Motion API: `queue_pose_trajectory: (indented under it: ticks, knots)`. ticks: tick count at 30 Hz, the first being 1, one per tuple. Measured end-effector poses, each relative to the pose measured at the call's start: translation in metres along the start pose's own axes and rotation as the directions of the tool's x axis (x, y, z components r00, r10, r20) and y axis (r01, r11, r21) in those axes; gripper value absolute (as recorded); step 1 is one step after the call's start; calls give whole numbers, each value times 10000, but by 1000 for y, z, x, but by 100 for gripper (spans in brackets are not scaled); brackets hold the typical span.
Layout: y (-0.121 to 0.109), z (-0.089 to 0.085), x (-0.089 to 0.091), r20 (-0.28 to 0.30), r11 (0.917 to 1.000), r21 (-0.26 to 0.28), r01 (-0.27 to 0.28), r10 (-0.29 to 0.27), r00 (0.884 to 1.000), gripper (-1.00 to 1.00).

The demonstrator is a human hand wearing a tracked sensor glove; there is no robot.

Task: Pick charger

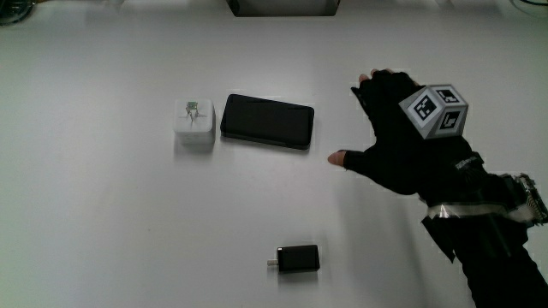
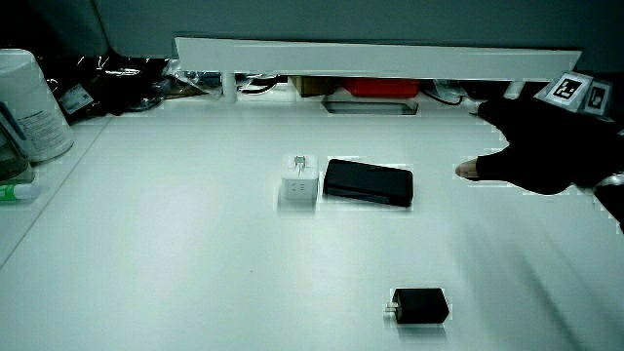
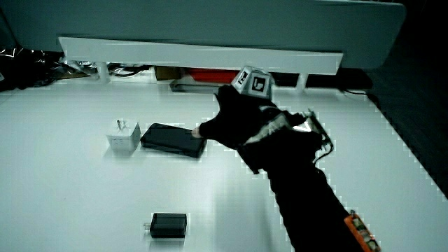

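A white cube charger (image 1: 193, 124) with its prongs pointing up stands on the white table (image 1: 103, 222), touching or nearly touching one end of a flat black phone-like slab (image 1: 267, 121). A small black charger (image 1: 297, 258) lies on its side nearer to the person than the slab. The gloved hand (image 1: 377, 128) hovers beside the slab's other end, fingers spread and holding nothing. Both side views show the hand (image 2: 517, 141) (image 3: 220, 115), the white charger (image 2: 299, 184) (image 3: 124, 138), the slab (image 2: 369, 182) (image 3: 172, 139) and the black charger (image 2: 420, 305) (image 3: 169, 225).
A low white partition (image 2: 370, 54) runs along the table's edge farthest from the person, with a red object (image 2: 380, 88) and cables (image 2: 117, 78) under and around it. A white canister (image 2: 29, 102) stands at the table's edge in a side view.
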Motion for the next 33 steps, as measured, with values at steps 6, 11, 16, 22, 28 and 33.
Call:
queue_pose_trajectory:
  ticks: [6, 11, 16, 22, 28, 33]
  knots:
    - [-9, -19, -10, 45, 9972, -462, -586, 589, 9983, 0]
    - [-19, -34, -18, -226, 9914, -768, -1061, 1046, 9943, 0]
    - [-23, -54, -21, -137, 9840, -1066, -1429, 1423, 9897, 0]
    - [-28, -83, -27, -420, 9697, -1686, -1768, 1721, 9842, 0]
    - [-31, -104, -30, -807, 9525, -2204, -2100, 1968, 9771, 0]
    - [-32, -122, -38, -779, 9384, -2644, -2226, 2093, 9747, 0]
